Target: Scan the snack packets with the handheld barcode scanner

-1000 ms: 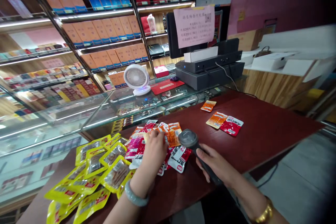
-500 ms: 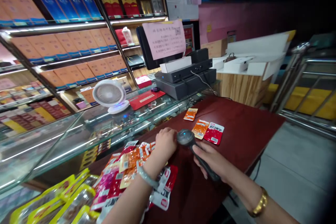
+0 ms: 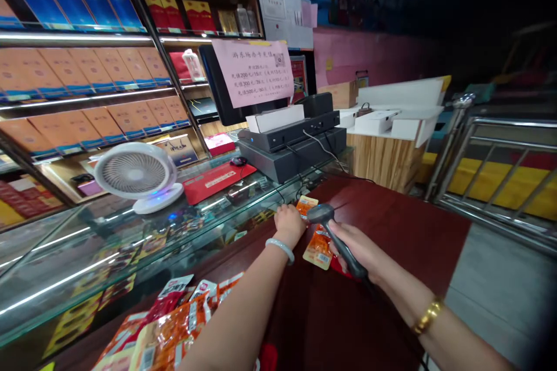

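My right hand (image 3: 354, 246) is wrapped round the handle of a dark grey barcode scanner (image 3: 343, 243), its head tilted toward my left hand. My left hand (image 3: 289, 223) has its fingers curled down at the left edge of a small orange snack packet (image 3: 307, 205); what is under the fingers is hidden. Below the scanner head lies another orange snack packet (image 3: 318, 250). A red packet (image 3: 346, 268) shows only partly beneath my right hand. Near my left forearm, a pile of orange and red snack packets (image 3: 174, 324) lies at the lower left.
The dark red tabletop (image 3: 391, 214) adjoins a glass display counter (image 3: 143, 249). On the glass stand a white fan (image 3: 134, 171), a red envelope (image 3: 217, 179) and a dark cash drawer (image 3: 296, 153). A pink sign (image 3: 256, 72) covers the monitor. Metal railings (image 3: 500, 168) stand at right.
My left hand has moved away from the packet pile, forward to the small orange packet. The scanner has gone with it and now covers part of the packets. My view has shifted.
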Tool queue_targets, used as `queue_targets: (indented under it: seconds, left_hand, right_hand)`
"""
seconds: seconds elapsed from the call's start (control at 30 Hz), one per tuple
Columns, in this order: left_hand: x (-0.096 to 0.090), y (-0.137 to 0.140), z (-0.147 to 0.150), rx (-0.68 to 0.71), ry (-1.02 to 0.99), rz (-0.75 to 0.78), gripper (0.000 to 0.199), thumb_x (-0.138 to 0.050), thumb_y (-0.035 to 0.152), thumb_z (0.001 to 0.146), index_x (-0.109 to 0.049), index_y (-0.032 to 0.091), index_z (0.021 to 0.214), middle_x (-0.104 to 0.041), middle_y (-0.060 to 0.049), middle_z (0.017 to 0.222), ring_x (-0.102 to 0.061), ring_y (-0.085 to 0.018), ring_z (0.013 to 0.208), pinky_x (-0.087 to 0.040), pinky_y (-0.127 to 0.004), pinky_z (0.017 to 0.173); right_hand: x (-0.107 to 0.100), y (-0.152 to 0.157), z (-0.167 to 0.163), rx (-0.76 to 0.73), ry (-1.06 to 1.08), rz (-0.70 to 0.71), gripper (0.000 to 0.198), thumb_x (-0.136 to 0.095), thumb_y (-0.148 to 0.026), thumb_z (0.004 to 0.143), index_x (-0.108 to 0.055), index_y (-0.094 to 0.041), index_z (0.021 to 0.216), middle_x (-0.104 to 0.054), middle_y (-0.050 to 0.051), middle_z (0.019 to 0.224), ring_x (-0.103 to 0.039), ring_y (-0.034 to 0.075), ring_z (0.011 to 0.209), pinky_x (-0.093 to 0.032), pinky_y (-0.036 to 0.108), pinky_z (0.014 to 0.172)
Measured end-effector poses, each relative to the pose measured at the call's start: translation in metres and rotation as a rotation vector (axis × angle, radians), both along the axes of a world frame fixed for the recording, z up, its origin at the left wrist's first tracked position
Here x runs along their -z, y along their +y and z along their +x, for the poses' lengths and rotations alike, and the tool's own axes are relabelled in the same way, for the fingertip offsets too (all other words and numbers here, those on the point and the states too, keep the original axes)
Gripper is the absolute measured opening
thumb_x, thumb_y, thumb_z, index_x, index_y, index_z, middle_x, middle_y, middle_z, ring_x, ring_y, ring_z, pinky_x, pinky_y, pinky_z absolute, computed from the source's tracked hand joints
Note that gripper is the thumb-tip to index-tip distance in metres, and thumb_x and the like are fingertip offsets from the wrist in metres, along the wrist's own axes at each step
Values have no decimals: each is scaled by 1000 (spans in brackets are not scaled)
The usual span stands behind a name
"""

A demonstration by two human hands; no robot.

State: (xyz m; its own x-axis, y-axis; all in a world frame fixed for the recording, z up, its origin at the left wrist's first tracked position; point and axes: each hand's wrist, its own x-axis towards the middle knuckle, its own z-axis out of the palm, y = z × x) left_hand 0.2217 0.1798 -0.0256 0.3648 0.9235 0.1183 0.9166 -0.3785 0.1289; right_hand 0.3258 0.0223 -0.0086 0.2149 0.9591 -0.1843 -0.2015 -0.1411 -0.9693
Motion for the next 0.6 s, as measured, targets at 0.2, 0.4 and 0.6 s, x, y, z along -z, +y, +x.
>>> queue_targets:
  seconds: [0.2, 0.4, 0.6]
  left_hand:
    - [-13, -15, -29, 61, -102, -123, 31, -53, 20, 86, -46, 12, 114, -69, -16, 98, -68, -25, 92, -47, -32, 77]
    - [-31, -68, -93, 58, -178, -106, 35, -61, 22, 81, -45, 18, 111, -70, -10, 98, -68, -23, 91, -44, -29, 73]
    - [-42, -130, -148, -50, -197, -154, 36, -63, 23, 80, -47, 20, 113, -69, -8, 102, -67, -23, 96, -43, -28, 76]
  right_hand:
    - [-5, -11, -3, 9, -2, 38, 45, -55, -65, 83, -45, -22, 76, -53, -8, 50, -46, 7, 29, -37, 19, 29]
    - [-12, -48, -22, -153, 47, 117, 46, -50, -67, 85, -48, -21, 80, -52, -8, 55, -45, 7, 31, -36, 18, 31]
    - [-12, -81, -59, -269, 88, 104, 44, -52, -64, 86, -51, -21, 94, -49, -9, 55, -43, 6, 33, -37, 18, 34]
